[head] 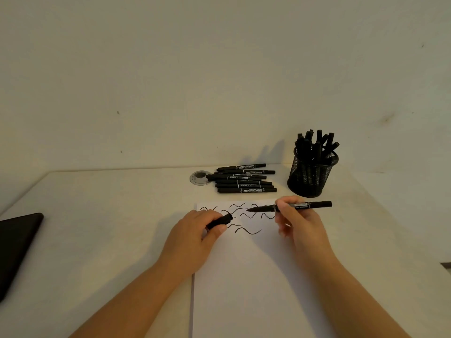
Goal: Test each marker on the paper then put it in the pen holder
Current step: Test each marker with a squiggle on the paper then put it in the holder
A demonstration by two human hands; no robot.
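Both hands over the paper [244, 276].
Right hand [297, 223] pinches uncapped marker [292, 207]; left hand [195, 237] grips its cap [219, 221]; pen holder [311, 176] stands beyond.

We see a white rectangular paper sheet [244, 276] bearing black wavy ink strokes [247, 231] near its far edge. The slim plastic marker [307, 205] is black with a white printed label, as are the loose markers in the pile [244, 179]. The cylindrical metal pen holder [311, 175] shows a black mesh pattern. The tabletop [109, 228] is off-white; a flat object [17, 245] at its left is black.
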